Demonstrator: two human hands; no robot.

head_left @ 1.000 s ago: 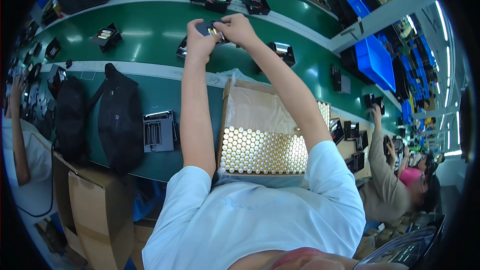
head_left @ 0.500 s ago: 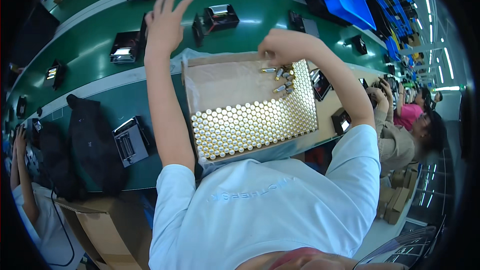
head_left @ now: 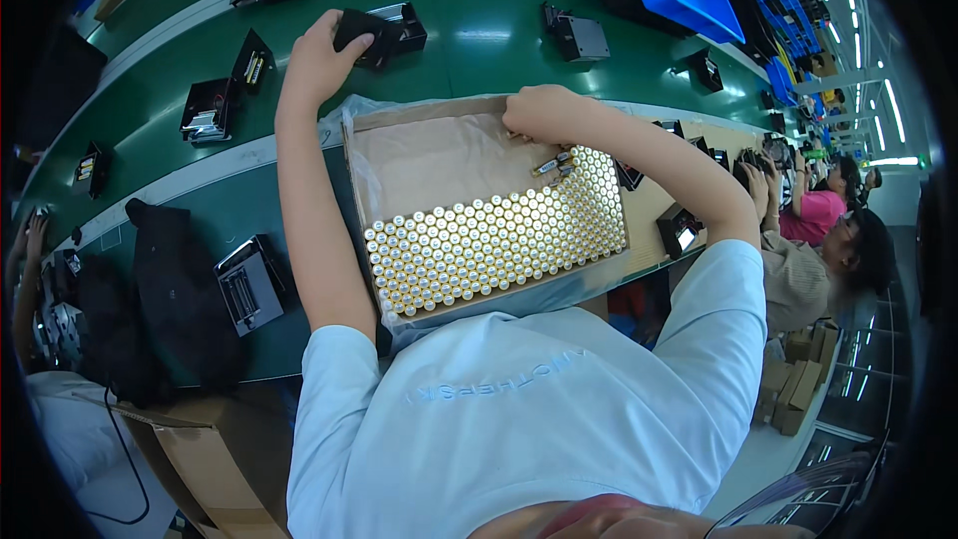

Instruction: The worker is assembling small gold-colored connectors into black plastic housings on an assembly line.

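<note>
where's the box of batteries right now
In the head view the cardboard box of batteries sits centre, at the near edge of the green conveyor, between the person's forearms, the right hand at its far rim.

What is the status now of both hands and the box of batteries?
Left hand gripping black device on green belt. Right hand in cardboard box, picking batteries. Box part full. Nothing in the way.

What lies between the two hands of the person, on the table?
In the head view, between the left hand and the right hand lies the far edge of the cardboard box, with green belt behind it.
</note>
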